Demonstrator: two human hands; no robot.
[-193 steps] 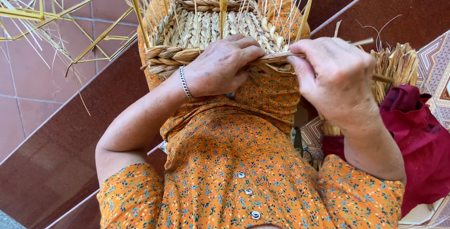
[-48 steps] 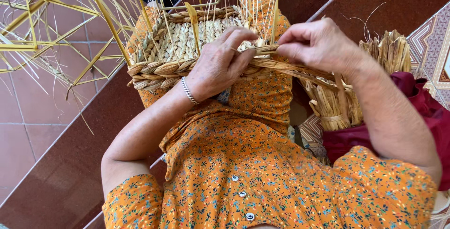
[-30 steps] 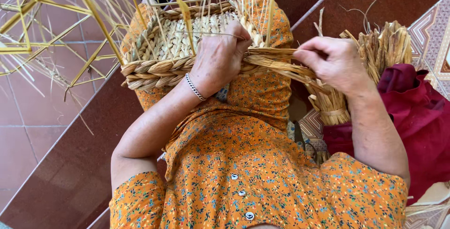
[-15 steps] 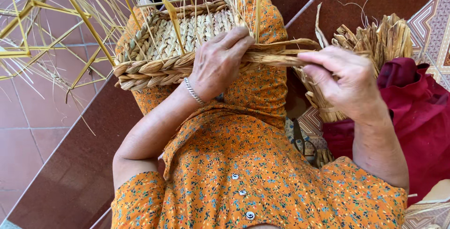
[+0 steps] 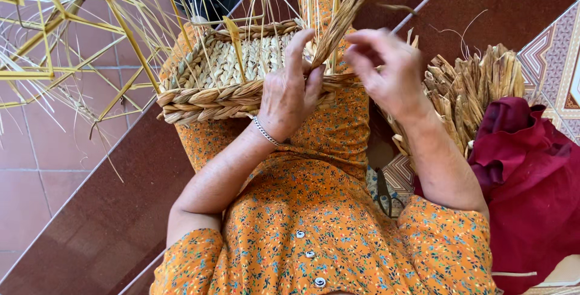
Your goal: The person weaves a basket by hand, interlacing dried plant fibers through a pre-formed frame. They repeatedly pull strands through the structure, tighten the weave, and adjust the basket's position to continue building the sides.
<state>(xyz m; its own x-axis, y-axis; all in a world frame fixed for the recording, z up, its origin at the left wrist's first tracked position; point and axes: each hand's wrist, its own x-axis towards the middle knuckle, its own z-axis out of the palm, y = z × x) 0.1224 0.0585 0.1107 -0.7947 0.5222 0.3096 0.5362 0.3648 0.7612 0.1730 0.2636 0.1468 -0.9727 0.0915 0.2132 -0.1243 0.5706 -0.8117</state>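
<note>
Straw uprights (image 5: 78, 59) fanned out at the far left, thin yellow strips standing off the half-woven basket (image 5: 235, 77) that lay on our lap. We pressed our left hand (image 5: 290, 99) flat against the braided rim (image 5: 205, 102), fingers spread and closed on nothing, pinning the last turn so it could not slacken. Just to its right, our right hand (image 5: 389, 71) pinched the twisted strand (image 5: 338, 23) between thumb and fingertips and lifted it up. To do this well, we judged, the strand had to stay tight and pass cleanly between the uprights, which crowded the rim and stood in its way. Further right, a bundle of dry reeds (image 5: 477, 89) waited beside a dark red cloth (image 5: 531, 174), well clear of the weaving.
</note>
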